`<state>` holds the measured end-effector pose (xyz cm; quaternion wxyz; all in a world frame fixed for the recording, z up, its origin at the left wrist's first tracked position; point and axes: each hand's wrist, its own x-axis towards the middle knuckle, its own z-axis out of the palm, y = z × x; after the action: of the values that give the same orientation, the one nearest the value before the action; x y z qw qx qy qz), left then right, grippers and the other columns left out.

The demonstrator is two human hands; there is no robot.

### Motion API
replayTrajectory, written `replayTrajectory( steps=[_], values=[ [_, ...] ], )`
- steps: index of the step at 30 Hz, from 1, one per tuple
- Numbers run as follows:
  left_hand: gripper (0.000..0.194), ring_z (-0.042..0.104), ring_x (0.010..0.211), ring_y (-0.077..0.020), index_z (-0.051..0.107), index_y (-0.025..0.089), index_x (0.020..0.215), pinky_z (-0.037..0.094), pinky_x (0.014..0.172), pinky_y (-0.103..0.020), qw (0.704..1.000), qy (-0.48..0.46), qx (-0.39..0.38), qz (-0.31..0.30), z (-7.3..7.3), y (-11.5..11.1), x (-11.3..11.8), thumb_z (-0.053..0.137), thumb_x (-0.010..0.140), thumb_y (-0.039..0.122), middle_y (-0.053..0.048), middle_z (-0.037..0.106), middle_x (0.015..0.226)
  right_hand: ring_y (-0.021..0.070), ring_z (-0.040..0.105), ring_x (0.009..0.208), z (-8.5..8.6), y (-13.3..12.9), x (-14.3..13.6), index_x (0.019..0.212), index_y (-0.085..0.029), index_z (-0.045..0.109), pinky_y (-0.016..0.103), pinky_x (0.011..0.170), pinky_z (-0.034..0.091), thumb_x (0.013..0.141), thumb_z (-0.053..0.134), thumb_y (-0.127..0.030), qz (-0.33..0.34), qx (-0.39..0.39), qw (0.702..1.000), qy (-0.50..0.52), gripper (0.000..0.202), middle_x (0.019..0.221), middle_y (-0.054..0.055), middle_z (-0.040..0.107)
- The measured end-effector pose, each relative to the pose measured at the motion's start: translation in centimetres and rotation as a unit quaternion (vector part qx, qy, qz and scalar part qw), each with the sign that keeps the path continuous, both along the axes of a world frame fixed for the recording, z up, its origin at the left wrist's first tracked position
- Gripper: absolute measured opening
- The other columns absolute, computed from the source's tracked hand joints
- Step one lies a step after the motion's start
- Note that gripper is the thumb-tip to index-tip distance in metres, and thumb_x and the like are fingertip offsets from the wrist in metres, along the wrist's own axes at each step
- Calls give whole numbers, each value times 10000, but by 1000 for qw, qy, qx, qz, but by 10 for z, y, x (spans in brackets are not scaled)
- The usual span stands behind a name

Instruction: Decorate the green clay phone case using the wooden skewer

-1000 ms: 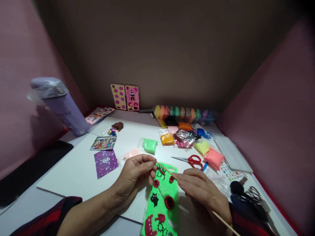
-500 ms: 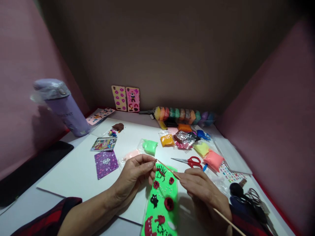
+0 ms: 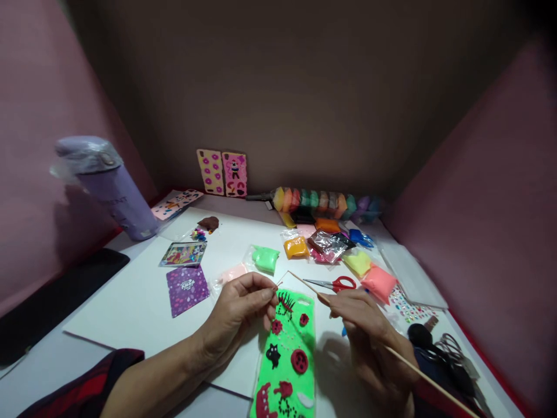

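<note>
My right hand (image 3: 369, 331) is closed round a thin wooden skewer (image 3: 418, 367), whose tip points up and left toward my other hand. My left hand (image 3: 243, 305) pinches something tiny between thumb and forefinger; a thin pale strand seems to run from there to the skewer tip. Below both hands is a bright green phone case (image 3: 287, 342) covered with dark red, black and white clay shapes. Among these are a black cat-like figure (image 3: 273, 355) and a round red piece (image 3: 299, 361). My left fingers are by the case's upper left edge; whether they touch it I cannot tell.
Red-handled scissors (image 3: 343, 283) lie beyond my right hand. Coloured clay packets (image 3: 296, 248) spread across the back right, before a long clay pack (image 3: 322, 200). A purple bottle (image 3: 117, 191) stands left. A purple card (image 3: 188, 290) and dark keys (image 3: 452, 354) flank the work.
My right hand has moved slightly right and down, and the skewer tip has come away from my left fingertips, up and to the right. My left hand stays in place.
</note>
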<state>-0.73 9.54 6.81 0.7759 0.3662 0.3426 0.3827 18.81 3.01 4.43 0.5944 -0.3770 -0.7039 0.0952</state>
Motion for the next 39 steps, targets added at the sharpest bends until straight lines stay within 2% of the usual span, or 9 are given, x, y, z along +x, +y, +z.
replayTrajectory(
  steps=[3, 10, 16, 20, 22, 26, 30, 35, 39],
  values=[
    [170, 568, 543, -103, 580, 111, 774, 434, 485, -204, 1000, 1, 13, -2, -2, 0, 0, 694, 720, 225, -47, 611, 698, 229, 588, 911, 1, 0, -3, 1108, -203, 610, 418, 710, 474, 844, 446, -8, -27, -6, 999, 38, 367, 1019, 73, 660],
    [194, 550, 569, -90, 646, 105, 908, 423, 552, -211, 1000, -6, 13, 9, -7, 0, -2, 657, 752, 221, -48, 611, 714, 224, 599, 888, 6, 0, -10, 1001, -189, 643, 441, 764, 459, 880, 439, -62, -67, -19, 993, 100, 269, 945, 58, 674],
    [252, 473, 576, -63, 661, 124, 910, 371, 558, -190, 997, 70, 36, 16, -5, -1, 2, 699, 739, 306, -7, 554, 665, 224, 613, 895, 8, -3, -11, 1012, -226, 640, 440, 788, 457, 899, 431, -126, -7, -43, 995, 95, 258, 940, 41, 683],
    [232, 421, 521, -60, 640, 107, 797, 316, 505, -183, 995, 87, 49, -4, -10, 0, 5, 704, 732, 321, 16, 501, 564, 222, 617, 884, 8, -4, -9, 1029, -213, 639, 432, 765, 471, 898, 425, -114, 9, -64, 995, 71, 270, 949, 54, 688],
    [236, 388, 489, -59, 616, 112, 758, 270, 470, -180, 993, 96, 63, -2, -12, 1, 5, 683, 750, 338, 29, 467, 518, 218, 615, 851, 7, -2, -10, 1005, -204, 640, 428, 749, 468, 897, 430, -113, 8, -57, 994, 97, 253, 924, 56, 686],
    [239, 366, 472, -46, 590, 136, 791, 197, 432, -178, 989, 108, 92, 27, -13, 4, 2, 641, 782, 369, 25, 497, 607, 185, 588, 753, 5, 4, -12, 913, -198, 632, 343, 640, 437, 913, 437, -156, -38, -53, 980, 186, 200, 826, 45, 667],
    [254, 362, 480, -45, 552, 143, 768, 217, 439, -180, 985, 123, 119, 29, -10, 3, 2, 606, 808, 388, 32, 481, 619, 142, 539, 663, 5, 9, -11, 832, -180, 640, 276, 559, 399, 914, 467, -222, -94, -95, 967, 218, 196, 752, 29, 631],
    [277, 324, 461, -49, 526, 149, 770, 189, 422, -185, 983, 130, 128, 25, -7, 1, 3, 570, 826, 417, 48, 425, 582, 116, 504, 587, 4, 12, -7, 802, -165, 634, 262, 540, 403, 916, 477, -269, -104, -155, 961, 203, 220, 722, 25, 633],
    [251, 310, 460, -50, 495, 161, 783, 190, 426, -185, 982, 123, 142, 12, -8, 1, 4, 555, 838, 399, 57, 413, 579, 130, 540, 629, 2, 14, -5, 795, -163, 635, 255, 516, 397, 911, 486, -273, -96, -169, 963, 188, 218, 716, 29, 620]
  ],
)
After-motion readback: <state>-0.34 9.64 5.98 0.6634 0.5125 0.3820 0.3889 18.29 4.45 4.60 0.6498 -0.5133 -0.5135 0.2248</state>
